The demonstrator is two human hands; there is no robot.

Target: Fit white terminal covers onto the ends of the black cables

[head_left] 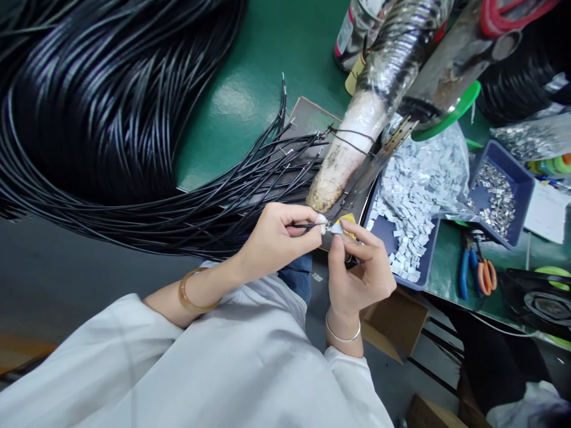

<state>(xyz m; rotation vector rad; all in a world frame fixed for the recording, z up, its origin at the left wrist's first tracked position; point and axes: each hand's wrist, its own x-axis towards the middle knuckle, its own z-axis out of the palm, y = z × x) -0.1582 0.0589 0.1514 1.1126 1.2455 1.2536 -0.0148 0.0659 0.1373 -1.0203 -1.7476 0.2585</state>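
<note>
My left hand (283,238) pinches a black cable (304,226) close to its end, with something white over the fingertips. Facing it, my right hand (362,264) is closed on a small silvery metal piece (337,228), its thumb and forefinger pressed together. The cable end and the metal piece meet or nearly meet; contact is too small to tell. A yellow patch (347,220) shows just behind the right fingertips. To the left, a bundle of black cables (209,205) runs across the table edge, its stripped ends lying on a dark board (307,119).
A blue tray (426,276) of small metal pieces stands right of my hands, with a smaller blue bin (526,196) beyond. A wrapped duct (352,128) slants down near my fingers. Pliers (467,267) lie at right; a big cable coil (102,101) fills the upper left.
</note>
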